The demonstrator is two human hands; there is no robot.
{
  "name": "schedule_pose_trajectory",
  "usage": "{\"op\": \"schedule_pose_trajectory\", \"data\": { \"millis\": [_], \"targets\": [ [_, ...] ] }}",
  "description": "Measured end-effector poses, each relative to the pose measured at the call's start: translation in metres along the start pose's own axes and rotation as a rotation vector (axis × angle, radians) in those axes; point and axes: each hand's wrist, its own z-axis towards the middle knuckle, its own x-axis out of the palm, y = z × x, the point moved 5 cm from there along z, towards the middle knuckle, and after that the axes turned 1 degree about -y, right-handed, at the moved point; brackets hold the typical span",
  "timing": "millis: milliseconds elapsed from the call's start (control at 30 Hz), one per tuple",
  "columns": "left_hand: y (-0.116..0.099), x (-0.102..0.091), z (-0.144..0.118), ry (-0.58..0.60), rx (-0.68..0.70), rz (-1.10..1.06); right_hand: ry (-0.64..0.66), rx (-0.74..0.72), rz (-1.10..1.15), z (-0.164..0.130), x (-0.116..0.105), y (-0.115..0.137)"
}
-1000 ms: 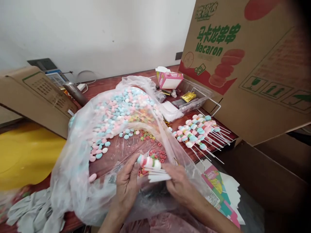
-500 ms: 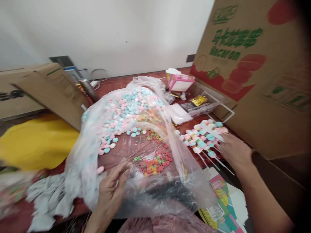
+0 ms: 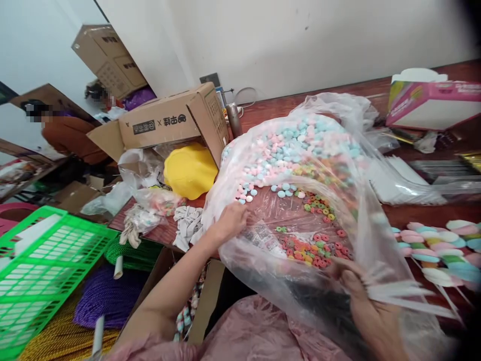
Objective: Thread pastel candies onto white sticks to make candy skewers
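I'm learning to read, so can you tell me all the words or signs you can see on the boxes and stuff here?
Brown cardboard box lying on its side: a dark label, then "x", then a dark logo; the characters are too blurred to read.
Brown cardboard box up high: dark marks, too small to read.
Pink and white carton: print too blurred to read.
Clear plastic bag of sweets: black printing, too small to read.

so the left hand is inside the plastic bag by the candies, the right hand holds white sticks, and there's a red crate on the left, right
Not quite: the crate on the left is green, not red, as the head view shows. The rest holds: the left hand reaches into the plastic bag by the candies, and the right hand holds white sticks.
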Motion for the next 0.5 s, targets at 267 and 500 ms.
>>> {"op": "schedule_pose_trajectory", "data": {
  "millis": [267,500],
  "targets": [
    [0.019,0.005,0.060,0.052,0.042,0.000,0.128,-0.144,0.070,-0.010,0.030,-0.009],
    [-0.004,0.022,0.049,0.081,0.145,-0.355,0.181,-0.174,0.036,-0.013,0.028,-0.009]
  ]
}}
